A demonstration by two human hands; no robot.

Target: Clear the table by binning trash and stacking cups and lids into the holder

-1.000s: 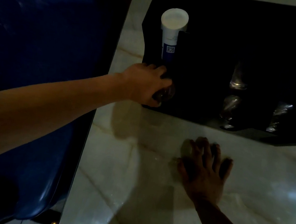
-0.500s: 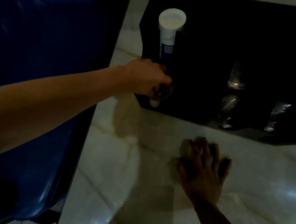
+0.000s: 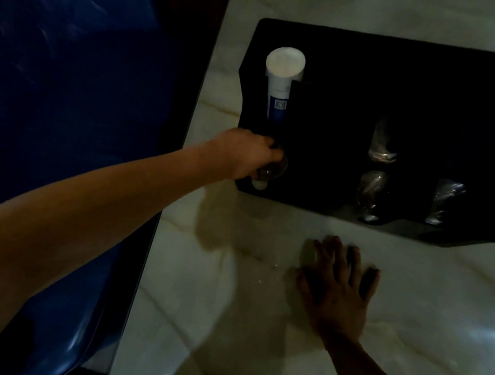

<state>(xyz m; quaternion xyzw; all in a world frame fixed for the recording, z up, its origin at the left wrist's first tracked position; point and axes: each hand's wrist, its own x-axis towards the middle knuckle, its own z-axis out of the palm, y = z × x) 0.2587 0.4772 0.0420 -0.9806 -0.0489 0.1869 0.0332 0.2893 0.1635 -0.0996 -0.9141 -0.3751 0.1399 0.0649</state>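
A: Big stuff first. Pale veined marble table (image 3: pixel 250 332), mostly bare. Black multi-slot plastic cup-and-lid holder (image 3: pixel 417 71) at far edge. Dark blue glossy chair (image 3: pixel 65 63) off left side.

B: In the holder?

A: Tall white stack of paper cups with blue print (image 3: pixel 282 80) lying in far-left channel. Clear plastic pieces (image 3: pixel 372 190) in middle and right slots, too dim to name.

B: Hands?

A: Left hand (image 3: pixel 244 154) at near end of left channel, fingers curled around small clear rounded plastic lid (image 3: pixel 271 168). Clamped on it, looks like. Right hand (image 3: pixel 337 284) flat on marble, fingers spread, holding nothing, well apart from holder.

B: Step?

A: Probably seating that lid in left slot, just below cup stack.

B: Tips?

A: Keep lid square to slot walls, slide along channel, no forcing. Thin plastic, likely to buckle if squeezed. Mind knocking cup stack. Let go only once seated. Could steady holder with right hand.
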